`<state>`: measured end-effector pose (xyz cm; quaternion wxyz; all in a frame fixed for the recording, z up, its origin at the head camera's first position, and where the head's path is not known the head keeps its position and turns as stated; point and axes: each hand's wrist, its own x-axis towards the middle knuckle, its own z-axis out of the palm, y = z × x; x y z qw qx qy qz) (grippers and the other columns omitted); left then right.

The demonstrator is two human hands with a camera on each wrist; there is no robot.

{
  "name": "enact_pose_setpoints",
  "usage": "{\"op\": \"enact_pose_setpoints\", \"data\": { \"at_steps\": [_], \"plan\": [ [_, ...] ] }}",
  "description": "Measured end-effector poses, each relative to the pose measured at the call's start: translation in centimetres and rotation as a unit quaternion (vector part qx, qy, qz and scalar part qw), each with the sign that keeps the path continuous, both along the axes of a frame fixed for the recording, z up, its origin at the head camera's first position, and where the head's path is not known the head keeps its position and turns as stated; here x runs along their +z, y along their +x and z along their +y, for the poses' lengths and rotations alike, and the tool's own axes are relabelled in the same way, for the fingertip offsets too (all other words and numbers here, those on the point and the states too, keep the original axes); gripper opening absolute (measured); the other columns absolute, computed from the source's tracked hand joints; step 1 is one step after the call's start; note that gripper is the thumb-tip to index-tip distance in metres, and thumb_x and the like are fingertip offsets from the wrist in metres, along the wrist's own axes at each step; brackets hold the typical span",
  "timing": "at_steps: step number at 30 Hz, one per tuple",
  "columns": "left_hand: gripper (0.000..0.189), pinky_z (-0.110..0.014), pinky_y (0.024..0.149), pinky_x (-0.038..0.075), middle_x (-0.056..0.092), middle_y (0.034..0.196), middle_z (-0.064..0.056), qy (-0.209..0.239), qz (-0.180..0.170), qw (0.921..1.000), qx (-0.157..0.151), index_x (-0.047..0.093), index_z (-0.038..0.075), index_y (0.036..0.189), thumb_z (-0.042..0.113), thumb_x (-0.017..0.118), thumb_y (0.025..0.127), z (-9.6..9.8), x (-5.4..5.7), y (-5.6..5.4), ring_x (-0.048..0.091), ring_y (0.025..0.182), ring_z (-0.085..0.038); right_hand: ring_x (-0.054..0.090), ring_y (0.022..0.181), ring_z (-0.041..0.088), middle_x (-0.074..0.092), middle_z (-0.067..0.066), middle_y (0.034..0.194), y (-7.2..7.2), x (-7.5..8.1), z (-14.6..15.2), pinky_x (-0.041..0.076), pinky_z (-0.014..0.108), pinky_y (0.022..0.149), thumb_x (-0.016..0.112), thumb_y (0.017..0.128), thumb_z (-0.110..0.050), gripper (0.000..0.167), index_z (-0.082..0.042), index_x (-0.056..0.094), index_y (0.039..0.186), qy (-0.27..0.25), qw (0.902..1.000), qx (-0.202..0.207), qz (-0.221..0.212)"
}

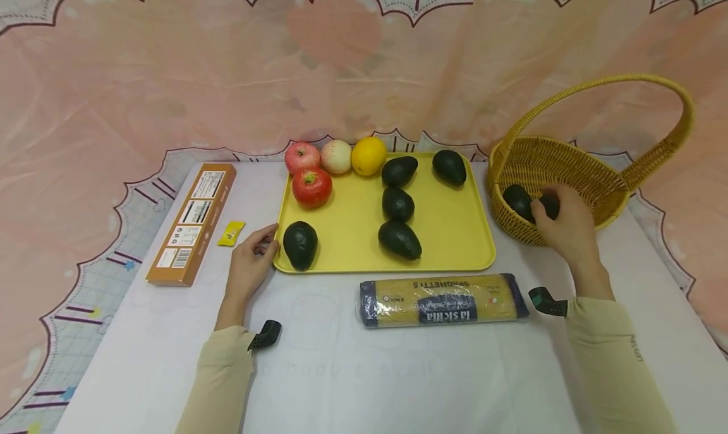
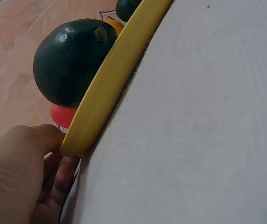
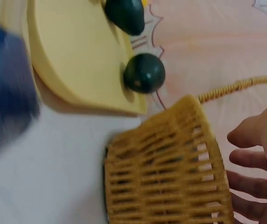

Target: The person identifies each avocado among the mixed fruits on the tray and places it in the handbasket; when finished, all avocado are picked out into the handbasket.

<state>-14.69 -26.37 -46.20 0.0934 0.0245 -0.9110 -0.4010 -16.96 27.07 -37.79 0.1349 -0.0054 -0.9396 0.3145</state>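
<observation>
My left hand (image 1: 253, 257) grips the left edge of the yellow tray (image 1: 347, 244), its finger and thumb at the rim in the left wrist view. Just inside that edge lies a dark green avocado (image 1: 300, 246). My right hand (image 1: 569, 222) reaches into the wicker basket (image 1: 574, 153), over a dark avocado (image 1: 550, 204); another avocado (image 1: 516, 201) lies beside it. In the right wrist view, the fingers (image 3: 250, 158) are spread at the basket rim, with no fruit visible between them. The wicker wall hides what lies below.
Several more avocados (image 1: 399, 239) lie on the tray. At its back left are a pomegranate (image 1: 312, 187), two apples (image 1: 336, 156) and a yellow-orange fruit (image 1: 369, 156). A spaghetti pack (image 1: 443, 300) lies in front. An orange-brown box (image 1: 193, 225) and yellow wrapped candy (image 1: 231, 233) lie left.
</observation>
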Motion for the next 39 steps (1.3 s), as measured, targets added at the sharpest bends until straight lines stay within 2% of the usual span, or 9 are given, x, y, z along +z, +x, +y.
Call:
{"op": "enact_pose_setpoints", "data": {
  "at_steps": [3,6,10,13,19,24,27,31,39],
  "plan": [
    [0.038,-0.003,0.069,0.038,0.065,0.111,-0.013,0.003,-0.002,1.0,0.001,0.057,0.014,0.13,0.015,0.058,0.093,0.0,0.1,0.0,0.059,0.086,-0.019,0.048,0.112,0.045,0.052,0.028,0.12,0.2,-0.2,-0.9,0.034,0.057,0.094,0.05,0.094,-0.024,0.042,0.005,0.052,0.124,-0.009,0.9998,0.0,0.018],
    [0.038,-0.003,0.069,0.038,0.065,0.111,-0.014,0.002,-0.002,1.0,0.0,0.057,0.013,0.131,0.014,0.058,0.093,0.0,0.1,0.1,0.059,0.087,-0.019,0.051,0.107,0.042,0.055,0.026,0.118,0.4,-0.3,-1.8,0.038,0.054,0.09,0.051,0.094,-0.023,0.039,0.004,0.055,0.121,-0.025,0.9989,0.003,0.039],
    [0.038,-0.004,0.069,0.039,0.065,0.111,-0.014,0.0,-0.006,1.0,0.0,0.057,0.012,0.131,0.014,0.057,0.093,0.0,0.2,0.1,0.058,0.087,-0.018,0.057,0.096,0.035,0.06,0.021,0.109,0.8,-0.2,-3.0,0.042,0.038,0.083,0.052,0.094,-0.022,0.033,0.002,0.059,0.116,-0.039,0.9972,0.009,0.063],
    [0.038,-0.003,0.069,0.038,0.065,0.111,-0.014,0.003,-0.006,1.0,0.003,0.057,0.013,0.13,0.014,0.058,0.092,0.1,0.3,0.2,0.058,0.086,-0.017,0.059,0.094,0.029,0.063,0.018,0.106,1.0,-0.1,-4.0,0.042,0.032,0.081,0.052,0.095,-0.023,0.032,0.0,0.06,0.115,-0.044,0.997,0.019,0.061],
    [0.038,-0.003,0.069,0.038,0.065,0.111,-0.014,0.004,-0.001,1.0,0.002,0.057,0.013,0.131,0.014,0.058,0.093,0.1,0.3,0.1,0.058,0.087,-0.018,0.058,0.097,0.029,0.063,0.016,0.105,1.1,0.1,-5.9,0.041,0.039,0.081,0.052,0.094,-0.023,0.03,-0.001,0.059,0.115,-0.051,0.9965,0.049,0.046],
    [0.038,-0.003,0.069,0.038,0.065,0.112,-0.014,0.003,-0.006,1.0,0.001,0.056,0.013,0.131,0.014,0.057,0.093,0.2,0.2,0.1,0.058,0.087,-0.019,0.057,0.094,0.025,0.062,0.013,0.104,1.2,0.0,-7.2,0.038,0.034,0.075,0.054,0.094,-0.022,0.029,-0.002,0.059,0.115,-0.047,0.9959,0.066,0.04],
    [0.038,-0.003,0.069,0.038,0.065,0.111,-0.014,0.002,-0.003,1.0,0.003,0.057,0.012,0.131,0.014,0.058,0.093,0.1,0.2,0.0,0.059,0.088,-0.019,0.057,0.094,0.025,0.062,0.014,0.105,1.3,-0.3,-8.1,0.043,0.037,0.079,0.055,0.094,-0.021,0.03,-0.002,0.058,0.116,-0.052,0.9944,0.084,0.038],
    [0.038,-0.003,0.07,0.038,0.065,0.111,-0.013,0.0,-0.003,1.0,0.004,0.057,0.013,0.131,0.015,0.058,0.093,0.1,0.3,0.0,0.059,0.088,-0.02,0.059,0.099,0.03,0.062,0.016,0.11,1.3,-0.9,-9.6,0.048,0.048,0.085,0.058,0.093,-0.018,0.03,0.0,0.056,0.117,-0.057,0.9911,0.115,0.036],
    [0.038,-0.003,0.069,0.038,0.065,0.11,-0.013,0.001,-0.001,1.0,0.003,0.057,0.013,0.131,0.015,0.058,0.093,0.2,0.1,-0.1,0.057,0.086,-0.017,0.058,0.104,0.029,0.059,0.015,0.117,1.8,-1.0,-12.9,0.049,0.045,0.088,0.06,0.092,-0.022,0.037,-0.003,0.054,0.122,-0.058,0.9847,0.163,-0.017]
  ]
}}
